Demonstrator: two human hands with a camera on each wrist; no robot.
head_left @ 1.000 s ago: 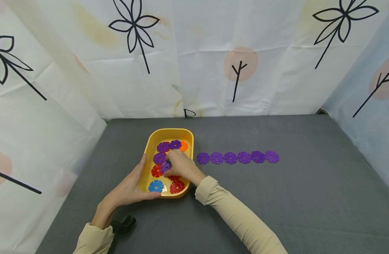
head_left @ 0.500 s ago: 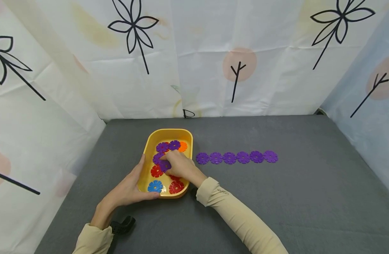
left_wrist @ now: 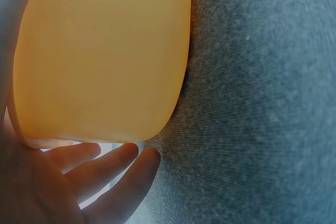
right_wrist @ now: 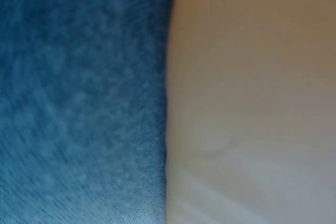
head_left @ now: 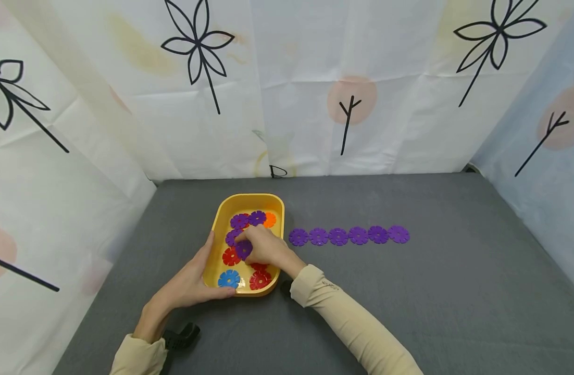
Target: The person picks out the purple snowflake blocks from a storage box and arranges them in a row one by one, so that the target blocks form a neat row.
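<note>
My left hand (head_left: 186, 284) holds a yellow tray (head_left: 279, 208) at its near left corner. In the head view the thumb lies along the front rim and the fingers go up the left side; in the left wrist view, fingertips (left_wrist: 144, 163) touch the tray's wall (left_wrist: 105, 56). Inside the tray my right hand (head_left: 268, 247) pinches a purple flower-shaped disc (head_left: 243, 250), partly hidden by the fingers. Around it lie other purple discs (head_left: 239, 221), red discs (head_left: 260, 279), a blue disc (head_left: 228, 278) and an orange disc (head_left: 270, 220).
Right of the tray, several purple flower discs (head_left: 338, 237) form a straight row on the grey tabletop (head_left: 432, 312). Behind stands a white patterned cloth (head_left: 296, 120). The right wrist view is blurred, with a pale surface (right_wrist: 252, 98) beside grey cloth.
The pinched purple disc shows more of its face than a second ago, as my right fingers shifted slightly on it. The left hand and tray stay in place. The head view tilted a little.
</note>
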